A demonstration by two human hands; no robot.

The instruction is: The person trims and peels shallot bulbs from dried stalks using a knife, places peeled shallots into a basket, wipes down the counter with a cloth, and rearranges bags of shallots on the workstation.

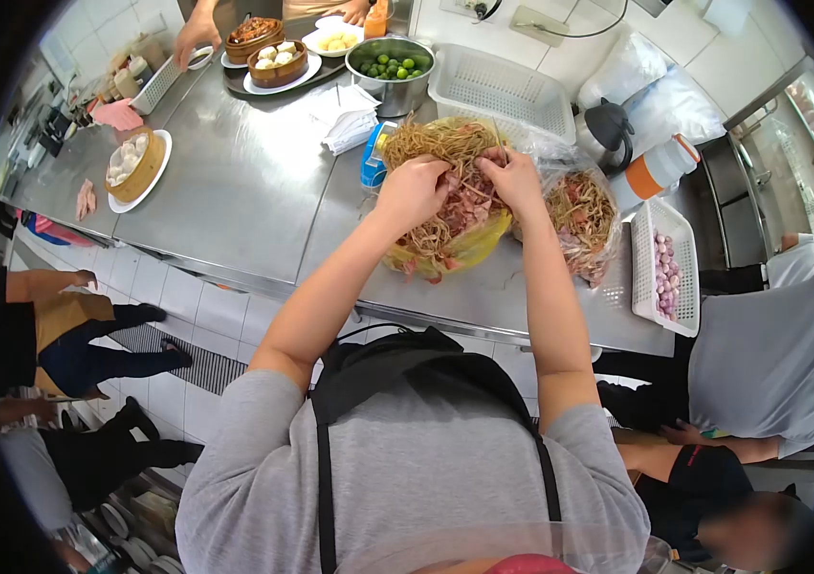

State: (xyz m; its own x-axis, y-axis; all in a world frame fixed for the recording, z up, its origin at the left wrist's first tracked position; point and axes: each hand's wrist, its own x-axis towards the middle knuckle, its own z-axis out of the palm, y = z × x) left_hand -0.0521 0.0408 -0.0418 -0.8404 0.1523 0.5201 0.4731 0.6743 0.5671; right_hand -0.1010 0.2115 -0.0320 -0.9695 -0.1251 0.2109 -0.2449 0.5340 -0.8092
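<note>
Both hands [414, 194] [514, 179] pinch what seem dried stalks [434, 140], a steel bowl [390, 99] and tray [507, 88] just beyond.

A single camera does the looking here, riding on the person's head and tipped forward and steeply down. The grey shirt [436, 478] sits close below the lens; from there the view runs along both forearms [329, 295] to the left hand [414, 194] and right hand [514, 182], a little above its middle. Farther off come the steel counter [225, 210] and the tiled wall [455, 33]. It's a very wide lens, and towards the dark edges things seem too bent to judge fairly.
</note>
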